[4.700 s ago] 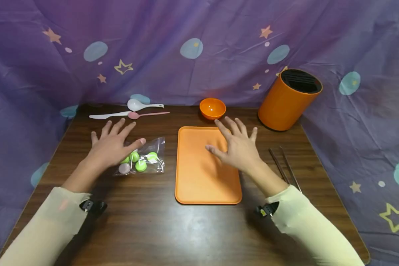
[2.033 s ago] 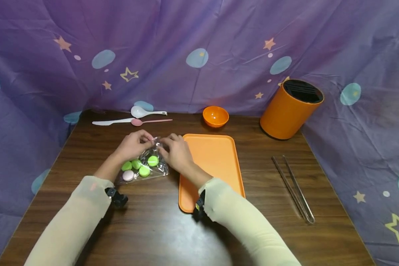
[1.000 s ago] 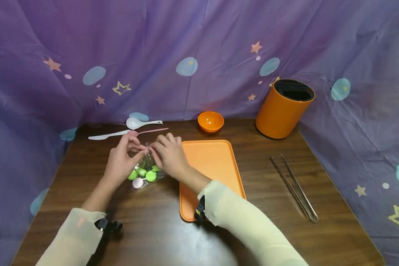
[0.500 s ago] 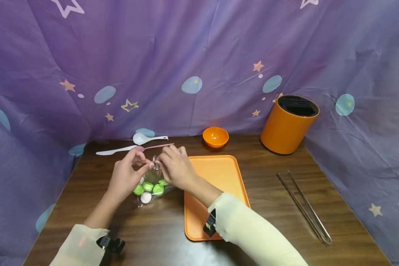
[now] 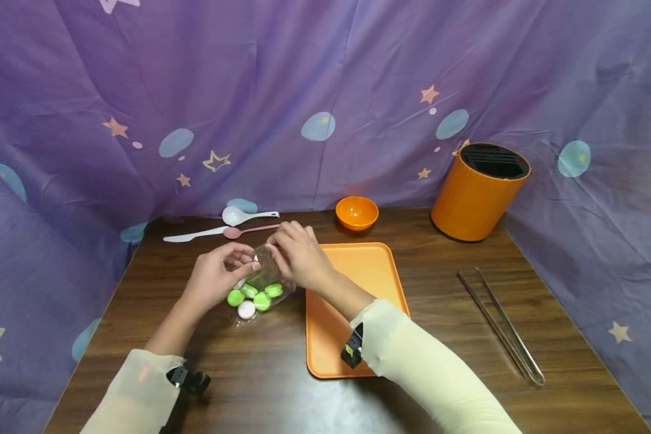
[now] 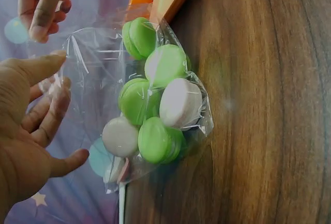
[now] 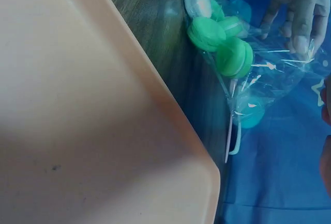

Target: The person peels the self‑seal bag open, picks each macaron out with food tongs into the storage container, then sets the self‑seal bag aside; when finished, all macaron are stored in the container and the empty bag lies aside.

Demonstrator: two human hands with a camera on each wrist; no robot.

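A clear plastic bag (image 5: pixel 268 272) with several green and pale macarons (image 5: pixel 262 301) is held up left of the orange tray (image 5: pixel 358 256). My left hand (image 5: pixel 217 276) pinches the bag's upper edge between thumb and fingers. On the other side of that edge, my right hand (image 5: pixel 304 256) grips the film, its forearm crossing over the tray. In the left wrist view the macarons (image 6: pixel 173 64) sit bunched in the bag's lower part, and the film between both hands is spread. Whether the bag's bottom touches the table cannot be made out.
Behind the bag lie a white knife (image 5: pixel 192 235), a white spoon (image 5: pixel 239 216) and a pink spoon (image 5: pixel 233 232). An orange bowl (image 5: pixel 357 213) and an orange knife block (image 5: pixel 480 193) stand at the back. Metal tongs (image 5: pixel 504 331) lie at right on the wooden table (image 5: pixel 260 386).
Both hands came from spread open over the table to the bag's top edge. The bag, flat before, is now raised by that edge, and the hands have moved slightly apart with it.
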